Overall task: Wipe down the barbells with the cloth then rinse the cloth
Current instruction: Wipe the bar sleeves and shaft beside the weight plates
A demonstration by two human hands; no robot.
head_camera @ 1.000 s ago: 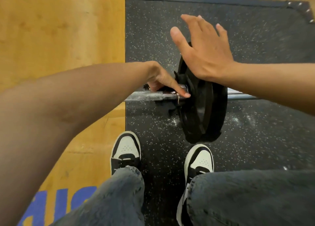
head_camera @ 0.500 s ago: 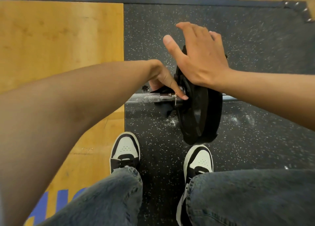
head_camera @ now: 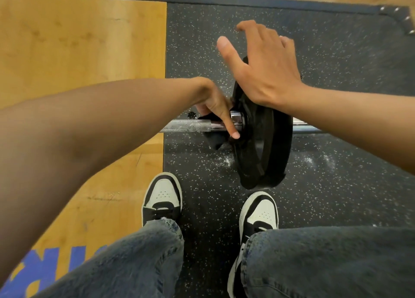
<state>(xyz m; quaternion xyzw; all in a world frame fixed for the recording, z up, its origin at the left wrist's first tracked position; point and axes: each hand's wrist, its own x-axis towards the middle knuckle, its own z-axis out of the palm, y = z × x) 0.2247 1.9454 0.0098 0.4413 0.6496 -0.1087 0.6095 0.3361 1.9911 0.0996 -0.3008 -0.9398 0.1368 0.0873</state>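
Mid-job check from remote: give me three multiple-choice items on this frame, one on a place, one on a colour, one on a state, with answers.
1. Where does the cloth sit?
A. on the bar beside the plate
B. on a shoe
C. on the wooden floor

2. What colour is the plate?
A. red
B. black
C. yellow

3. How is the right hand?
A. gripping the bar
B. fisted
C. open, resting on the plate's top edge

Answers: 1 A, the left hand holds it round the barbell; 2 B, plainly black; 3 C, fingers spread, nothing held.
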